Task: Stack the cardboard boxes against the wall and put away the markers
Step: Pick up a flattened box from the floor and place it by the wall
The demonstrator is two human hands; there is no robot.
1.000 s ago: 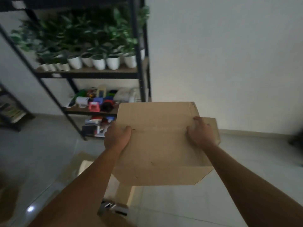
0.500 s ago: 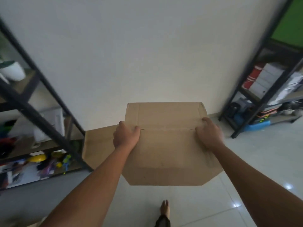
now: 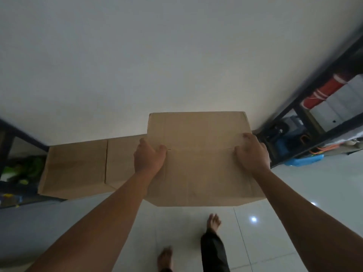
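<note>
I carry a brown cardboard box [image 3: 198, 173] in front of me, off the floor. My left hand [image 3: 149, 158] grips its left side, thumb on the top flap. My right hand [image 3: 250, 154] grips the right side the same way. A second, larger cardboard box [image 3: 78, 169] stands on the floor against the white wall [image 3: 157, 65], to the left of the carried box and partly hidden behind it. No markers are in view.
A black metal shelf rack [image 3: 314, 107] with white boxes, a red roll and blue items stands at the right. Another black rack [image 3: 17, 165] with green items is at the left. My bare feet [image 3: 213, 222] step on the glossy tiled floor [image 3: 275, 222].
I turned right, away from the plant shelf, and walked closer to the wall. The floor box came into full view on the left. Both hands kept their hold on the carried box.
</note>
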